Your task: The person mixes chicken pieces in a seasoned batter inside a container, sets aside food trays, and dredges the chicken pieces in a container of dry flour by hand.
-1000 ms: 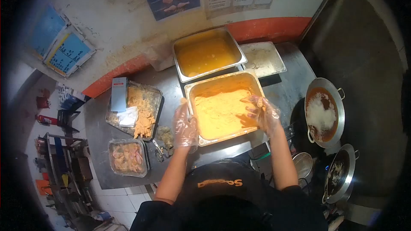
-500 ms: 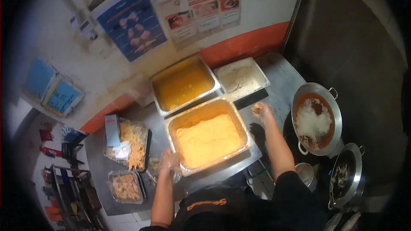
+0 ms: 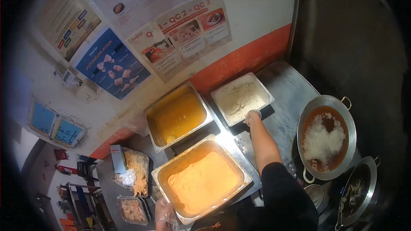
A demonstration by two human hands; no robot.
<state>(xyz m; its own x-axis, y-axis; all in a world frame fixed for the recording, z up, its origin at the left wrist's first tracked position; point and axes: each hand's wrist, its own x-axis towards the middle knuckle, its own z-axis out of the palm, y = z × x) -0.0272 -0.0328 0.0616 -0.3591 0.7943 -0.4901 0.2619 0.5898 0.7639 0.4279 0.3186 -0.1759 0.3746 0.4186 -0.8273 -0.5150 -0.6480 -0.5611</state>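
At the bottom, my left hand [image 3: 165, 211], in a clear plastic glove, is closed at the left front side of a deep steel pan [image 3: 157, 179] of orange flour. My right hand [image 3: 253, 117] reaches forward with curled fingers at the near rim of a smaller steel pan [image 3: 268, 96] of white flour; the fingertips are partly hidden. Left of the white flour, behind the orange flour, a deep pan [image 3: 207, 112] holds yellow-brown liquid with a few bubbles.
On the left of the steel table [image 3: 295, 86] are a tray of orange coated pieces [image 3: 138, 164], a grey box [image 3: 118, 158] and a tub of pale raw meat [image 3: 132, 211]. On the right, one wok [image 3: 352, 124] holds foaming oil; a darker wok [image 3: 371, 190] stands nearer.
My right hand has moved from beside the orange flour pan forward to the white flour pan's rim. My left hand stays at the orange flour pan. The view has tilted upward and turned.
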